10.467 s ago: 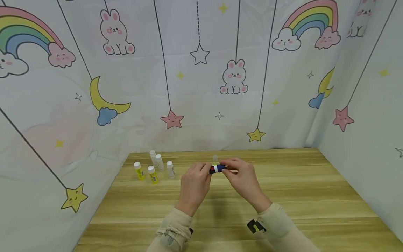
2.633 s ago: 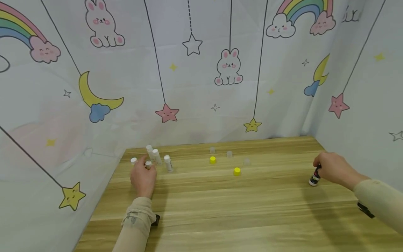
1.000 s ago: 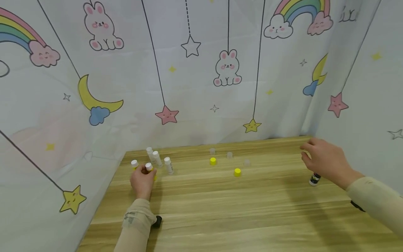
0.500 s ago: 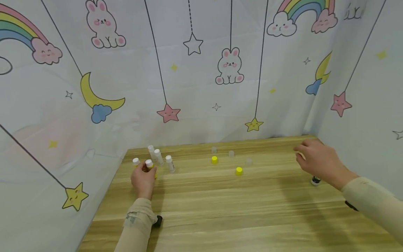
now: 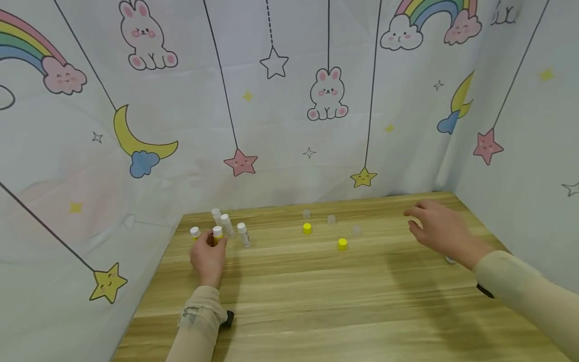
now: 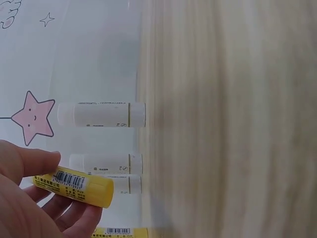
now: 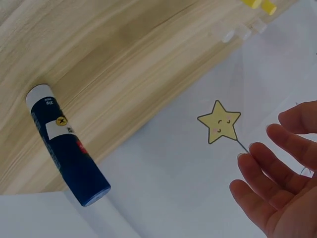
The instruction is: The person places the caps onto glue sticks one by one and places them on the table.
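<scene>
My left hand (image 5: 207,257) pinches a yellow glue stick (image 6: 74,187) with a white cap (image 5: 218,231). In the left wrist view its base is raised off the table and the stick leans. Another yellow glue stick (image 5: 195,233) stands just left of that hand, partly hidden by it. My right hand (image 5: 445,229) hovers over the right side of the table with relaxed, slightly bent fingers and nothing in them. A dark blue glue stick (image 7: 64,148) stands upright below it, mostly covered by the wrist in the head view.
Three white glue sticks (image 5: 243,235) stand behind the left hand. Two yellow caps (image 5: 342,244) and several translucent caps (image 5: 331,219) sit at the back middle of the wooden table (image 5: 316,301). A patterned curtain (image 5: 280,125) hangs along the back and sides.
Both hands first held the dark blue glue stick mid-table; the right hand stood it at the right, let go and moved left. The left hand took hold of a yellow glue stick and raised it.
</scene>
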Action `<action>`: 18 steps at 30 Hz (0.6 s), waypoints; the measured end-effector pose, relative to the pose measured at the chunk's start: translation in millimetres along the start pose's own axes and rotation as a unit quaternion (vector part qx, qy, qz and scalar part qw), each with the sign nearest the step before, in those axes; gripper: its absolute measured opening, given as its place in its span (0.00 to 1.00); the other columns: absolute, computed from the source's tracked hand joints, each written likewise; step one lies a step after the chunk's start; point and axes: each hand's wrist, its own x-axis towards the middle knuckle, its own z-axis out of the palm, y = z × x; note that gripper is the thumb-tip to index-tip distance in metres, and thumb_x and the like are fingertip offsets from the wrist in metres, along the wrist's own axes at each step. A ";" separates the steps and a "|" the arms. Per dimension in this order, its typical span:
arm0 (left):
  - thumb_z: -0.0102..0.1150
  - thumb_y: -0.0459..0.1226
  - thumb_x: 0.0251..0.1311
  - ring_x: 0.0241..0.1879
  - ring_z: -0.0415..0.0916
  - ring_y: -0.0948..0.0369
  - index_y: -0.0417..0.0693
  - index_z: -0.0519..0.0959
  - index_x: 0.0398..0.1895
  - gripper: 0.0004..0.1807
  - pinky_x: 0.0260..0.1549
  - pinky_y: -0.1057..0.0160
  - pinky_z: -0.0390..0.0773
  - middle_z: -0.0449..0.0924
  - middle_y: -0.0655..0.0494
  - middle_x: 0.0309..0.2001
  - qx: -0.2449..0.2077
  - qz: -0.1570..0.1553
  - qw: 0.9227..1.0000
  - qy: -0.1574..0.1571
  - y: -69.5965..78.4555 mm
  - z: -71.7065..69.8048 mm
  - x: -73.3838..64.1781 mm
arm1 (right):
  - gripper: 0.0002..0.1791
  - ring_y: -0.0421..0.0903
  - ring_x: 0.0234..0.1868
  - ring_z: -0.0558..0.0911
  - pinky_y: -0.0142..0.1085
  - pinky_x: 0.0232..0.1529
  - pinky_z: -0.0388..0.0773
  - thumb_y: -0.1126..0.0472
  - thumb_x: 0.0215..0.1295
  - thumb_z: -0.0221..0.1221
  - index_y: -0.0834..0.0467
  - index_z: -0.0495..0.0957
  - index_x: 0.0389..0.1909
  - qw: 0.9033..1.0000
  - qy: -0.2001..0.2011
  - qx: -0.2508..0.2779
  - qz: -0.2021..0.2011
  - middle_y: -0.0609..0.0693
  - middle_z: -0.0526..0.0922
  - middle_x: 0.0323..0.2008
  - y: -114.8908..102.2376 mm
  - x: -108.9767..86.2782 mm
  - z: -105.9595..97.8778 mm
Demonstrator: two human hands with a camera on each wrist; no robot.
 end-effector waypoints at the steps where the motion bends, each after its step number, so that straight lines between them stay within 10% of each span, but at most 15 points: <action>1: 0.72 0.33 0.58 0.43 0.81 0.44 0.34 0.82 0.49 0.18 0.46 0.45 0.77 0.84 0.37 0.44 0.001 0.003 1.000 0.000 1.3 -0.1 -0.6 | 0.11 0.53 0.36 0.83 0.46 0.26 0.80 0.64 0.60 0.67 0.57 0.86 0.44 1.000 0.000 0.005 0.003 0.57 0.83 0.43 -2.1 1.1 0.7; 18: 0.74 0.34 0.56 0.40 0.83 0.49 0.41 0.79 0.47 0.17 0.42 0.51 0.80 0.85 0.43 0.42 -0.026 0.052 0.997 0.049 26.0 -5.3 -7.3 | 0.14 0.49 0.35 0.81 0.43 0.29 0.78 0.61 0.62 0.66 0.56 0.85 0.48 0.998 -0.026 0.051 0.006 0.53 0.82 0.44 -33.6 28.4 35.0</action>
